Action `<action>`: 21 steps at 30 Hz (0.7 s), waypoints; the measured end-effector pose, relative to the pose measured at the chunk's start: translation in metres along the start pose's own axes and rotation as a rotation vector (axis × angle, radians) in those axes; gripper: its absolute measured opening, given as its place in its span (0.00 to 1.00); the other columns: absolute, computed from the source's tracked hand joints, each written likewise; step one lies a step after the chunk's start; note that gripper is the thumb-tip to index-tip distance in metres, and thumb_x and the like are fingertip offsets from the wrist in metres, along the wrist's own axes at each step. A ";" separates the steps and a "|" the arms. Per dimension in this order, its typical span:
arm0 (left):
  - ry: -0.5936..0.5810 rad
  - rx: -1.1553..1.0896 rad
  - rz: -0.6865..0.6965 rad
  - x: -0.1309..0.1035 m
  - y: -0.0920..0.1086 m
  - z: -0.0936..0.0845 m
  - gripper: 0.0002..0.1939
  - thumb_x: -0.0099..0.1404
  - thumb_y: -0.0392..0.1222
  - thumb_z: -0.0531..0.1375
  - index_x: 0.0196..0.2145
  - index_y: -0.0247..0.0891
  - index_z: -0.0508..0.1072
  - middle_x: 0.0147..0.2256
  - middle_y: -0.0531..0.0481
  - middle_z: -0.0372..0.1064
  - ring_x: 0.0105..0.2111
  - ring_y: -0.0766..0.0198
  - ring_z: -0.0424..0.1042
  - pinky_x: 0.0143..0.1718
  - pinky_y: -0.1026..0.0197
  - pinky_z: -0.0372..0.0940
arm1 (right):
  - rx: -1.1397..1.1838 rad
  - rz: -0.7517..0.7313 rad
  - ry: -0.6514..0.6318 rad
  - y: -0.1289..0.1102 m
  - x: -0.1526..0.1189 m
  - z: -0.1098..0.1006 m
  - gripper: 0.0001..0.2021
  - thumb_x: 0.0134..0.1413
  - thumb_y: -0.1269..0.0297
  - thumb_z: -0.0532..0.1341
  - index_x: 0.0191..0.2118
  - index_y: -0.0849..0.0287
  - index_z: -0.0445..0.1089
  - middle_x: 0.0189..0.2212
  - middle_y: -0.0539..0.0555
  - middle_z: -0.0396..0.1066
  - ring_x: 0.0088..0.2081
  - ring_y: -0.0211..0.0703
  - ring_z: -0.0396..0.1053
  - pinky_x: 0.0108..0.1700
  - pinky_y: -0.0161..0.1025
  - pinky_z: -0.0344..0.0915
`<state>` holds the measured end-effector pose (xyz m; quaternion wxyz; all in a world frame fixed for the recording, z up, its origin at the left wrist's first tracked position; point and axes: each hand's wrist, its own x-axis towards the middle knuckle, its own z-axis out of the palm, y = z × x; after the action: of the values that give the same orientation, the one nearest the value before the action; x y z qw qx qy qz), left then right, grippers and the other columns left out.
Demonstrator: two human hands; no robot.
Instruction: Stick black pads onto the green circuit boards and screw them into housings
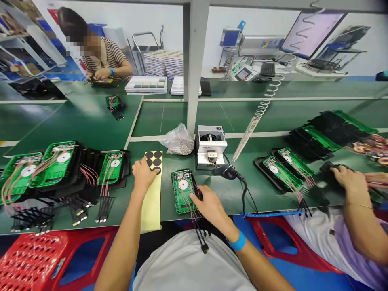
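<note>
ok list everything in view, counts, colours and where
centre unit: 1, green-black, middle
sticker sheet: 1, yellow, black dots, left of centre unit
left units: several, green-black, left
right units: 2, green-black, right
far unit: 1, green-black, upper left
machine: 1, white-black, behind centre unit
bag: 1, clear, left of machine
tool: 1, black, before machine
coiled cord: 1, white, above tool
cases: several, black-green, right
copper parts: pile, coppery, far right
benches: several, green, across view
stools: 2, red, lower left and right
monitor: 1, pale screen, upper right
stacks: several, white, upper middle
co-workers: 2, striped and pale tops, upper left and right
left hand: 1, bare, on sticker sheet
right hand: 1, blue wristband, on centre unit
</note>
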<state>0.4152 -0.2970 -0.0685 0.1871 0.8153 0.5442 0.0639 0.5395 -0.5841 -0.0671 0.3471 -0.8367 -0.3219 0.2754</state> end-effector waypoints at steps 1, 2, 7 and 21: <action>-0.021 -0.022 -0.018 0.002 0.001 0.000 0.51 0.62 0.53 0.71 0.76 0.38 0.58 0.66 0.31 0.59 0.70 0.36 0.60 0.73 0.40 0.60 | -0.116 -0.024 0.039 -0.001 -0.004 -0.003 0.20 0.70 0.50 0.61 0.57 0.59 0.76 0.52 0.60 0.76 0.47 0.44 0.75 0.47 0.38 0.67; -0.040 -0.042 -0.035 0.003 0.002 -0.001 0.52 0.60 0.53 0.73 0.76 0.40 0.58 0.66 0.32 0.59 0.70 0.37 0.60 0.74 0.41 0.60 | -0.204 -0.036 0.064 -0.001 -0.008 -0.005 0.23 0.72 0.49 0.59 0.62 0.57 0.74 0.56 0.60 0.75 0.48 0.45 0.76 0.47 0.38 0.67; -0.050 -0.100 -0.068 -0.001 0.002 -0.002 0.53 0.55 0.49 0.76 0.74 0.44 0.60 0.64 0.37 0.59 0.69 0.37 0.60 0.74 0.39 0.61 | -0.264 -0.117 0.141 -0.002 -0.019 -0.011 0.22 0.76 0.50 0.55 0.65 0.53 0.73 0.54 0.57 0.75 0.44 0.41 0.76 0.44 0.38 0.67; -0.006 -0.132 -0.053 -0.025 0.003 -0.002 0.50 0.59 0.49 0.73 0.75 0.44 0.60 0.69 0.37 0.55 0.72 0.37 0.53 0.76 0.34 0.56 | -0.535 -0.485 0.188 -0.006 0.005 0.015 0.19 0.75 0.61 0.54 0.58 0.52 0.80 0.81 0.55 0.46 0.77 0.66 0.48 0.72 0.69 0.60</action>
<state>0.4067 -0.3206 -0.0635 0.2439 0.7867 0.5595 0.0922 0.5302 -0.5708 -0.0727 0.1995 -0.8189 -0.5381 0.0135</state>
